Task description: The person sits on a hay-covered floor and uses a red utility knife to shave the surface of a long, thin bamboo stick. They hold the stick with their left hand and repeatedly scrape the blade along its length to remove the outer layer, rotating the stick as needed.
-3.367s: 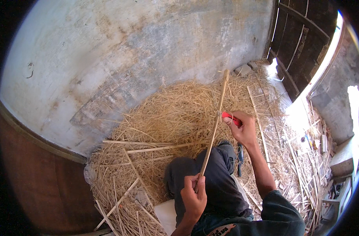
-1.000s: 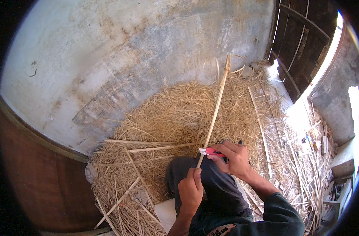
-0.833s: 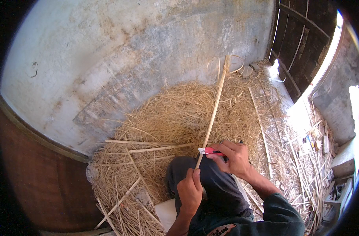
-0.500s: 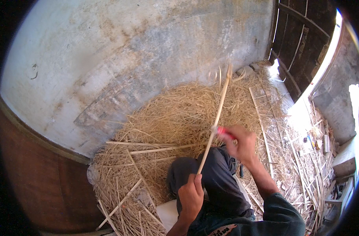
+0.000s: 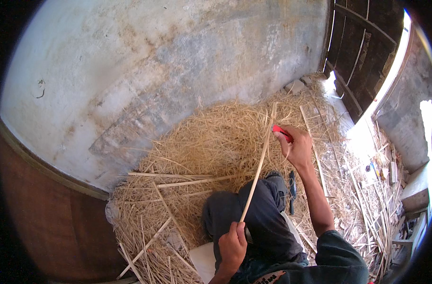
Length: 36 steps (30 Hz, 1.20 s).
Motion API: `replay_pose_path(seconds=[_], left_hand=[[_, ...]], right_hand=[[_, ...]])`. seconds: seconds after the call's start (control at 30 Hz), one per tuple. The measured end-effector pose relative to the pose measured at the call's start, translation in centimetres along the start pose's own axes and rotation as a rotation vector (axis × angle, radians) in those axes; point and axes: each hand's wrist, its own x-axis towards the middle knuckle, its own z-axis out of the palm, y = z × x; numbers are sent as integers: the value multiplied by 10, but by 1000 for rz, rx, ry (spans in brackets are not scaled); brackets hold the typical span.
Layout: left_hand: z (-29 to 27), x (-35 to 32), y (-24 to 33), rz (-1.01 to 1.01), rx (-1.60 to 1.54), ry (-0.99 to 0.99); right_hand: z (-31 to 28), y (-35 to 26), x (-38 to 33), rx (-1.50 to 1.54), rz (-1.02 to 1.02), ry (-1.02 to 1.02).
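My left hand grips the near end of a long pale bamboo strip that slants up over my dark-trousered knee. My right hand is closed around a red-handled knife held against the strip near its far end. The blade itself is hidden by the strip and my fingers.
A heap of straw-like shavings covers the floor against a grey plastered wall. Cut sticks lie on the heap at left. A dark tool lies by my knee. A dark wooden door stands at right, with loose sticks beyond.
My right hand has slid the red-handled knife from near my left hand up along the strip toward its far end. My left hand has stayed on the near end.
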Motion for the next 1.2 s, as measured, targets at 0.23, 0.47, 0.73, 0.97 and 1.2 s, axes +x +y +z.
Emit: replay_pose_path(seconds=[0.23, 0.47, 0.73, 0.97, 1.2], left_hand=[[1, -4, -1, -28, -67, -32], [-18, 4, -38, -104, -458, -202], [-34, 26, -45, -189, -720, -452], [-32, 36, -38, -273, -811, -488], [-36, 53, -31, -323, -962, -335]], right_hand=[[4, -10, -2, -10, -10, 2], [-14, 2, 12, 435, 220, -382], [-37, 4, 38, 708, 417, -708], [-46, 19, 29, 754, 338, -816], [5, 149, -63, 607, 623, -618]])
